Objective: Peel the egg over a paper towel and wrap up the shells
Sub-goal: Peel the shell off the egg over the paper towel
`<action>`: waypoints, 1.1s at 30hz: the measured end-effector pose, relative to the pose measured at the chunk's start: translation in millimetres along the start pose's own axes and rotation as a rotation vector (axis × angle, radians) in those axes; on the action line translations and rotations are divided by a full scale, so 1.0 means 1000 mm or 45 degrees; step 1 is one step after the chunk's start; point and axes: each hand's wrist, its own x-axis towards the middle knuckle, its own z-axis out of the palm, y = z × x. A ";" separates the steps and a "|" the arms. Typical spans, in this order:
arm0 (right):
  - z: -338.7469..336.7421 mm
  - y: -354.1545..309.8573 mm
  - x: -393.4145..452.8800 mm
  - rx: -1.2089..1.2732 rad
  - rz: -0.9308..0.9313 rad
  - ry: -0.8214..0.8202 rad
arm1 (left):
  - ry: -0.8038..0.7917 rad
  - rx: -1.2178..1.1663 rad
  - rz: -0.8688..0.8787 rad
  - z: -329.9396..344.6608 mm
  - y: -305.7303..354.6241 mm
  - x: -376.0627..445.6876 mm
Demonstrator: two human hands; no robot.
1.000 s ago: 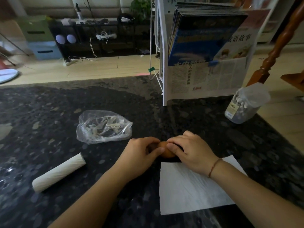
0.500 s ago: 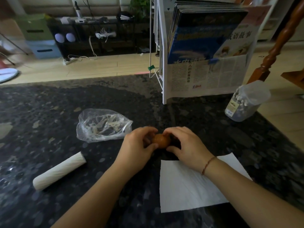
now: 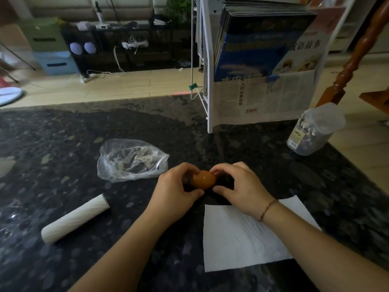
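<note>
A brown egg (image 3: 204,179) with its shell whole sits between both hands, just above the dark stone counter (image 3: 63,165). My left hand (image 3: 175,191) grips its left end with curled fingers and thumb. My right hand (image 3: 242,187) pinches its right end, fingertips on top and thumb below. A white paper towel sheet (image 3: 242,239) lies flat on the counter just behind the egg toward me, partly under my right wrist. The egg is beyond the sheet's far edge, not over it.
A crumpled clear plastic bag (image 3: 132,160) lies left of the hands. A paper towel roll (image 3: 75,221) lies at the near left. A white magazine rack (image 3: 261,66) stands at the back right, with a clear jar of cotton swabs (image 3: 313,129) at the counter's right edge.
Both hands carried the egg a little farther from me, off the sheet's far edge. More of the egg now shows between the fingers.
</note>
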 end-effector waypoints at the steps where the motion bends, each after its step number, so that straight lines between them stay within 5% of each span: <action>1: 0.001 0.000 0.000 0.040 0.008 -0.005 | 0.016 -0.032 -0.029 0.000 0.001 0.000; 7: 0.004 -0.002 0.003 0.076 0.036 0.007 | -0.054 0.045 -0.092 0.003 0.005 0.000; 11: 0.001 -0.002 0.004 0.141 0.001 0.102 | 0.078 -0.016 -0.026 0.005 0.009 0.003; 18: -0.002 0.005 -0.003 -0.167 -0.056 0.076 | -0.073 0.194 0.048 0.007 0.014 0.006; 27: -0.049 -0.019 -0.034 0.452 0.036 0.296 | -0.094 -1.043 0.064 0.005 0.046 -0.001; 33: -0.072 -0.029 -0.066 0.335 -0.101 0.474 | -0.264 -1.006 0.191 0.011 0.053 -0.023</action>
